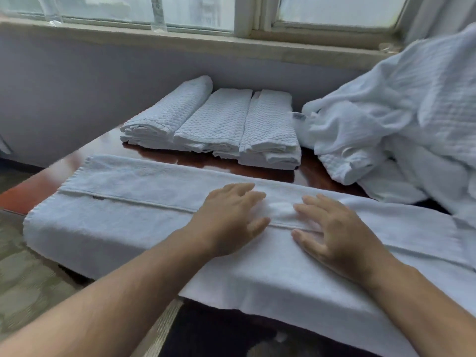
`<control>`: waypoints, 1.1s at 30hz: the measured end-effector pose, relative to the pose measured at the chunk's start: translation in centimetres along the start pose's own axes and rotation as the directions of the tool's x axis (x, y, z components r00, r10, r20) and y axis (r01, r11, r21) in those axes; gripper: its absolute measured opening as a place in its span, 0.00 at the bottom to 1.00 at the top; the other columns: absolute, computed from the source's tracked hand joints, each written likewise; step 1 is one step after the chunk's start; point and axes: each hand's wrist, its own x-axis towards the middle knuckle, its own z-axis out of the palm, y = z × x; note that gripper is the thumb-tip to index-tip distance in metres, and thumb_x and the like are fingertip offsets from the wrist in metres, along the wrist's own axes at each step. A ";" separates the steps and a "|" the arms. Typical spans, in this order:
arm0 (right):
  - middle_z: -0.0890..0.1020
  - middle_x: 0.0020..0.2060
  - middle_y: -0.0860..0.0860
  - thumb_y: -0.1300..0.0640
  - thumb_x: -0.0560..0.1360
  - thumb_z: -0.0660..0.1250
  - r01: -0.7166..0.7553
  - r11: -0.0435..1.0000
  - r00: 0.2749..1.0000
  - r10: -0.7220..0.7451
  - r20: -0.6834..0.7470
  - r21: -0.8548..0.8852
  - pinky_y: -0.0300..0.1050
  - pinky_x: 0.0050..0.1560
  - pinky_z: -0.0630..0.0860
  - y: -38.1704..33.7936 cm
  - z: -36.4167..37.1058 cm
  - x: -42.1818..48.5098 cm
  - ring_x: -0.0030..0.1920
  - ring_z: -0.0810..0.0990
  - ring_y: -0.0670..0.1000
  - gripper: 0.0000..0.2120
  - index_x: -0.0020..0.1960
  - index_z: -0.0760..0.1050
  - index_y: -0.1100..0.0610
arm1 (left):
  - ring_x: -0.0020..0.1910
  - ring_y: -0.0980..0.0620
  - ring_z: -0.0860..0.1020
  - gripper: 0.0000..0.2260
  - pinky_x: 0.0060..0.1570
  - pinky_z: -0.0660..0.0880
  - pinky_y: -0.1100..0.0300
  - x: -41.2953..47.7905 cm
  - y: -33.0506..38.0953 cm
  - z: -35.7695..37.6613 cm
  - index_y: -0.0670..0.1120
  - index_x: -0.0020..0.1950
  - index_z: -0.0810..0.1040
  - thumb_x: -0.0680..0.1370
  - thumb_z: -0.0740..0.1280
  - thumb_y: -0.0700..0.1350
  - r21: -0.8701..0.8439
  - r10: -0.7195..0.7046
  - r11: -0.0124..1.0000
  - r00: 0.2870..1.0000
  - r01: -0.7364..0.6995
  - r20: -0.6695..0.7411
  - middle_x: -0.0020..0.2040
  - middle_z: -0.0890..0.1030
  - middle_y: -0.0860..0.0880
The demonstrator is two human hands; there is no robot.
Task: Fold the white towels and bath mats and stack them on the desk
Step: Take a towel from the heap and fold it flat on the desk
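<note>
A long white towel (123, 191) lies folded lengthwise across the front of the dark wooden desk (180, 157), its near edge hanging over the desk's front. My left hand (229, 217) and my right hand (337, 233) rest flat on the towel's middle, palms down, fingers spread, a small gap between them. Neither hand grips anything. Behind the towel, three folded textured bath mats (213, 122) lie side by side on the desk near the wall.
A heap of crumpled white linen (391, 119) fills the desk's right side and reaches toward the window sill (180, 42). A grey wall runs behind the desk. Patterned carpet (28, 279) shows at the left, below the desk's edge.
</note>
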 end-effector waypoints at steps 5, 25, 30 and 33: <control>0.85 0.51 0.53 0.56 0.71 0.78 -0.120 0.989 0.968 0.099 -0.231 -0.081 0.60 0.54 0.80 7.5 -3.5 -6.1 0.54 0.83 0.61 0.12 0.53 0.84 0.57 | 0.65 0.54 0.71 0.21 0.66 0.67 0.53 2.5 7.1 2.4 0.58 0.68 0.74 0.77 0.65 0.63 -0.013 0.268 0.963 0.960 -0.270 -0.087 0.67 0.74 0.57; 0.83 0.36 0.53 0.72 0.69 0.69 -0.114 0.957 0.963 0.041 -0.265 -0.267 0.56 0.41 0.77 13.8 -7.4 -9.1 0.39 0.81 0.60 0.09 0.41 0.82 0.60 | 0.40 0.44 0.76 0.16 0.39 0.74 0.48 3.6 9.4 3.6 0.44 0.45 0.81 0.84 0.59 0.50 0.179 0.487 0.873 0.789 -0.454 -0.375 0.42 0.80 0.47; 0.78 0.32 0.52 0.74 0.64 0.69 -0.027 0.940 0.916 -0.114 -0.386 -0.340 0.51 0.37 0.75 13.6 -6.5 -11.3 0.35 0.77 0.57 0.10 0.35 0.79 0.60 | 0.34 0.45 0.75 0.19 0.29 0.72 0.54 3.4 9.2 3.5 0.45 0.42 0.81 0.83 0.60 0.54 0.135 0.532 0.842 0.764 -0.522 -0.365 0.36 0.77 0.49; 0.79 0.32 0.51 0.73 0.65 0.71 -0.020 0.960 0.960 -0.060 -0.274 -0.281 0.47 0.40 0.76 13.4 -6.8 -11.7 0.36 0.78 0.55 0.10 0.36 0.80 0.59 | 0.30 0.44 0.75 0.19 0.25 0.70 0.56 3.3 9.1 3.6 0.44 0.40 0.79 0.82 0.61 0.55 0.114 0.530 0.843 0.772 -0.526 -0.352 0.33 0.77 0.50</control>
